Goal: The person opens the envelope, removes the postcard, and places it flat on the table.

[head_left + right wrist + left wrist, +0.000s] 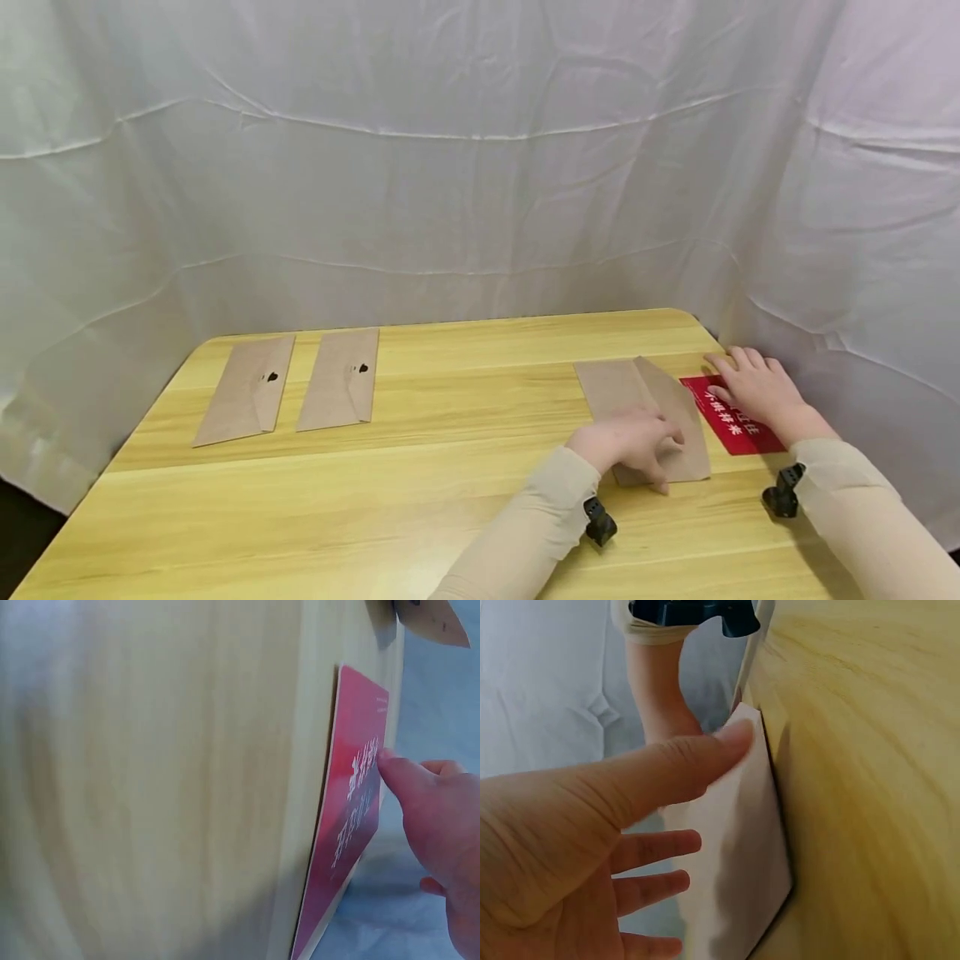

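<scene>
An open kraft-paper envelope (611, 383) lies on the table's right side, its pointed flap (686, 417) folded out to the right. Over it my left hand (630, 442) is held with fingers apart; in the left wrist view nothing is gripped between thumb and fingers. Beside the flap, at the right table edge, lies a red card (750, 445) with white lettering. My right hand (765, 396) reaches across the card's far right part with fingers spread and covers some of the lettering. In the right wrist view the thumb (397, 774) touches the card near its edge.
Two closed kraft envelopes (247, 387) (337, 379) with small black marks lie side by side at the table's back left. White curtains (480, 183) hang behind and beside the wood-grain table (337, 508).
</scene>
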A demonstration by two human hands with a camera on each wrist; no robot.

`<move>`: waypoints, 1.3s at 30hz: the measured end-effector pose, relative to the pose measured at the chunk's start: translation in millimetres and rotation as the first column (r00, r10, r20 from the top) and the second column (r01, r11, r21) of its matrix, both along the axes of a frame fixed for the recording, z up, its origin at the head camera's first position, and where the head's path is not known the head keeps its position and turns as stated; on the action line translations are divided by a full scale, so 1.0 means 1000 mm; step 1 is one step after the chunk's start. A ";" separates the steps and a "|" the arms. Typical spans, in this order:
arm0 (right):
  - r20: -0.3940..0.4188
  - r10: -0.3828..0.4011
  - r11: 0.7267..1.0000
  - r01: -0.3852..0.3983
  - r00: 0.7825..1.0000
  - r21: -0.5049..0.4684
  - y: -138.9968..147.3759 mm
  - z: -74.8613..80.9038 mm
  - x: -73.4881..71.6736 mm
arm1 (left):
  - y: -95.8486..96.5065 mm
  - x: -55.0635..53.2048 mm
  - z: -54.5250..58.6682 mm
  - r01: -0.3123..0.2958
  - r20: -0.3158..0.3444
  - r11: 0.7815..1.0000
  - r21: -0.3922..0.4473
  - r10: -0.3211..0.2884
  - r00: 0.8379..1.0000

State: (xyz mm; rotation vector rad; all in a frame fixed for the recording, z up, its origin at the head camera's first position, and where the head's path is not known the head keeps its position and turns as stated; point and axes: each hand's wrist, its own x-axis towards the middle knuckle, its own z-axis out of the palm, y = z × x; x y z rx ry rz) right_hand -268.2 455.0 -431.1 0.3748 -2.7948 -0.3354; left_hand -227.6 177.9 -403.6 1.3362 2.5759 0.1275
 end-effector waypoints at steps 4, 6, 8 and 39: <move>-0.019 0.015 1.000 -0.015 1.000 -0.007 -0.006 0.007 0.002 | -0.010 0.002 0.007 0.021 -0.034 0.999 0.028 -0.020 0.999; -0.021 0.012 1.000 -0.013 1.000 -0.014 -0.010 0.013 0.004 | -0.016 0.004 0.011 0.034 -0.070 0.999 0.036 -0.032 0.997; -0.013 0.000 1.000 0.000 1.000 -0.030 -0.015 0.019 0.005 | -0.024 0.007 0.014 0.040 -0.120 0.999 0.033 -0.036 0.992; -0.206 0.170 0.953 -0.214 0.964 -0.216 -0.137 0.058 0.045 | -0.197 0.033 0.014 0.221 -0.594 0.959 0.177 -0.075 0.801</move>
